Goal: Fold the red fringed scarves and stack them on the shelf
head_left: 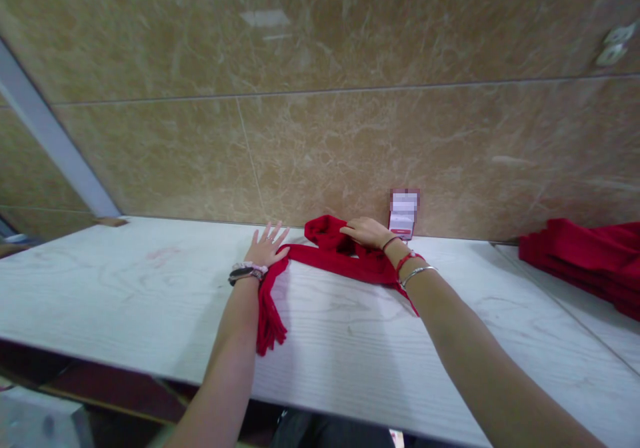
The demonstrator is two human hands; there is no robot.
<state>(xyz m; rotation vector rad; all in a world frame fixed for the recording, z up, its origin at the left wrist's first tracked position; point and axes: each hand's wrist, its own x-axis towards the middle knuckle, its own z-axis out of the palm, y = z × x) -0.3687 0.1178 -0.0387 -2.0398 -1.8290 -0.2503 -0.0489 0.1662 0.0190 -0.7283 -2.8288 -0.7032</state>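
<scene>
A long red scarf (340, 265) with a fringed end (270, 321) lies across the white table. One stretch of it runs flat from left to right, and a looser part is bunched behind, near the wall. My left hand (265, 248) rests with fingers spread at the scarf's left bend, where the fringe hangs toward me. On the bunched part lies my right hand (369, 233), its fingers stretched to the left over the cloth. My right wrist and forearm hide some of the scarf's right end; a few red strands show beneath.
A small open box (401, 225) with a white inside stands against the tiled wall (320, 148), just behind my right hand. Folded red cloths (590, 261) are stacked at the right. The white table (125, 301) has its front edge close to me. A wall socket (616, 45) is at upper right.
</scene>
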